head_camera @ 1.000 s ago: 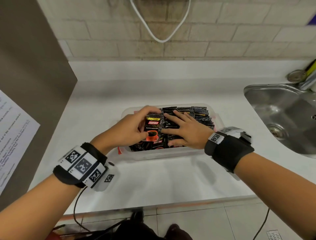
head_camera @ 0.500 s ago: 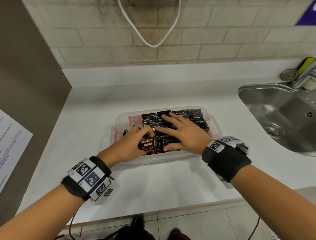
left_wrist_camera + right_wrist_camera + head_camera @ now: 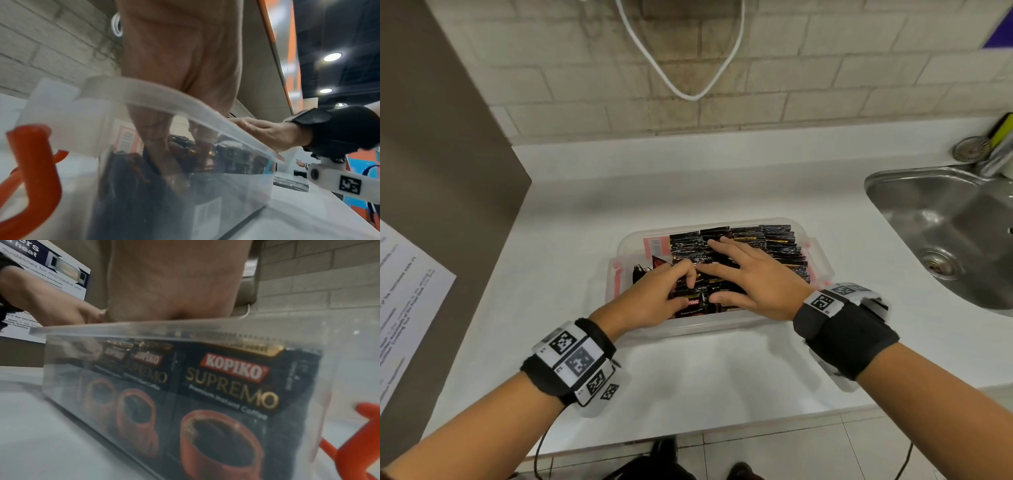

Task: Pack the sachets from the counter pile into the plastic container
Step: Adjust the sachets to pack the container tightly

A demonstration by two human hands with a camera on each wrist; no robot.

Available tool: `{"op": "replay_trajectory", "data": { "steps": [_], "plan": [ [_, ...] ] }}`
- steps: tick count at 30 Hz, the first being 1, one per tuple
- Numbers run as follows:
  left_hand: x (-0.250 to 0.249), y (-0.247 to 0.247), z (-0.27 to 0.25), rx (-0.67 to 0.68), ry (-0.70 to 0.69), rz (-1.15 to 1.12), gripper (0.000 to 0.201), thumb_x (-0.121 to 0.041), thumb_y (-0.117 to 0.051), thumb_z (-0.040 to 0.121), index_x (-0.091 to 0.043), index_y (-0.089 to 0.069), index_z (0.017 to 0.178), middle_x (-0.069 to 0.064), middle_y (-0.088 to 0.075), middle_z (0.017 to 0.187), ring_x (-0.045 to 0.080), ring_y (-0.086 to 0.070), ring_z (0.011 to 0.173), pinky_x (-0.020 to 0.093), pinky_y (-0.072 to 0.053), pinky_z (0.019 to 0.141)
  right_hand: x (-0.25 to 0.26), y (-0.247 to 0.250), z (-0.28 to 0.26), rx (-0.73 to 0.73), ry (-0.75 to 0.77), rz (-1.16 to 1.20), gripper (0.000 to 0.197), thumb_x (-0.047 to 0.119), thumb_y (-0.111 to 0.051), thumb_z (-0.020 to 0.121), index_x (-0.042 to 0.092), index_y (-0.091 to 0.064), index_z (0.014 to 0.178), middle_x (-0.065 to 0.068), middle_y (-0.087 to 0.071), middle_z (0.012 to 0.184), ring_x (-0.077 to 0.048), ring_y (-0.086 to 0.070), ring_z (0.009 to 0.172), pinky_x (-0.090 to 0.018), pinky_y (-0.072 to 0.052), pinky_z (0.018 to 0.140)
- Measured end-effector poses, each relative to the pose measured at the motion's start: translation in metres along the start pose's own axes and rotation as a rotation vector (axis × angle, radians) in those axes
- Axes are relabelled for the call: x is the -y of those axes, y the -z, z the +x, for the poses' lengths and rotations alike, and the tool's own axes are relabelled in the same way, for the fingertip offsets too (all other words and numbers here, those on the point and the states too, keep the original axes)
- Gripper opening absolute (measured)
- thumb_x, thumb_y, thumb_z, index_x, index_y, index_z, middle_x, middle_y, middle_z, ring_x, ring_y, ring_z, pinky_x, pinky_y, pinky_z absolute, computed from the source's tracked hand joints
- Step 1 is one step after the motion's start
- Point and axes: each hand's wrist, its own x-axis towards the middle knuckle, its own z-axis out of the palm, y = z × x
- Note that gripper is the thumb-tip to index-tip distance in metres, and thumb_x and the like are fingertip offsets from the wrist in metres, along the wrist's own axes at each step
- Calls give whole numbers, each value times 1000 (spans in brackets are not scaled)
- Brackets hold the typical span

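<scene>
Black Kopiko Supremo coffee sachets (image 3: 763, 246) stand on edge in packed rows inside a clear plastic container (image 3: 822, 260) with red side latches, which sits on a white bench (image 3: 715, 377). The left hand (image 3: 650, 301) reaches into the container's left part, its curled fingers pinching a sachet at the near wall. The right hand (image 3: 753, 277) lies flat across the rows, fingers straight and spread, pressing on the sachet tops. A steel sink (image 3: 941, 233) is set into the bench to the right. A white cable (image 3: 688, 92) loops down the brick wall behind.
</scene>
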Motion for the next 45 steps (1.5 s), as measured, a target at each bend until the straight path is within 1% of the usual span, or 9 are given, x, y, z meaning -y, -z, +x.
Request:
{"op": "replay_trajectory", "data": {
  "steps": [2,5,12,19,24,30,33,37,45],
  "plan": [
    [-2,-2,1,-28,-24,19,30,-12,-69,92,-27,-43,95,-12,-46,85,-10,-45,74,14,-35,61,5,-1,1,-9,17,38,71,69,-26,94,32,-33,154,-4,-14,166,-24,-8,154,-49,-24,121],
    [-3,-2,2,-49,5,-5,35,-18,-72,91,-25,-38,95,-3,-50,82,2,-44,66,23,-37,58,10,-5,4,11,24,66,78,72,-32,93,30,-23,158,-2,-8,168,-19,2,155,-50,-14,124],
    [-6,50,-2,-43,203,-249,12,-33,-55,102,-23,-49,98,7,-70,94,16,-74,75,33,-62,71,10,-9,9,128,39,-76,57,71,-15,96,60,-1,150,4,22,165,-20,30,148,-55,15,120],
    [0,78,16,166,128,370,29,-8,-45,102,-15,-66,120,-1,-65,117,18,-59,109,32,-49,93,10,-6,11,215,58,-136,55,71,-10,95,62,1,149,9,25,164,-22,32,148,-59,11,120],
    [2,56,29,369,101,599,36,-41,-61,96,-20,-60,125,2,-61,123,22,-53,114,40,-46,97,11,-6,11,231,35,-159,59,72,-8,93,60,3,150,8,24,164,-22,32,147,-59,11,120],
    [8,34,35,280,68,799,62,-58,-68,84,-19,-59,131,1,-45,136,24,-33,128,42,-27,104,12,-8,11,205,14,-148,60,73,-8,92,60,1,150,7,19,165,-21,29,149,-58,12,120],
    [7,35,36,347,118,761,54,-56,-71,82,-21,-60,121,1,-49,127,24,-36,123,43,-28,101,12,-8,11,203,9,-142,62,74,-6,90,60,-1,150,7,18,165,-21,28,149,-57,11,120],
    [3,40,38,409,216,730,43,-54,-76,79,-30,-41,80,-4,-48,103,22,-34,107,41,-25,87,12,-9,10,191,5,-122,61,75,-6,90,61,-3,150,8,17,166,-20,27,150,-57,12,120],
    [1,55,34,225,208,453,39,-23,-81,78,-26,-47,98,-10,-56,95,19,-51,101,34,-31,80,11,-12,10,175,3,-114,61,75,-5,90,62,-2,149,8,16,166,-19,27,150,-57,13,120]
  ]
}}
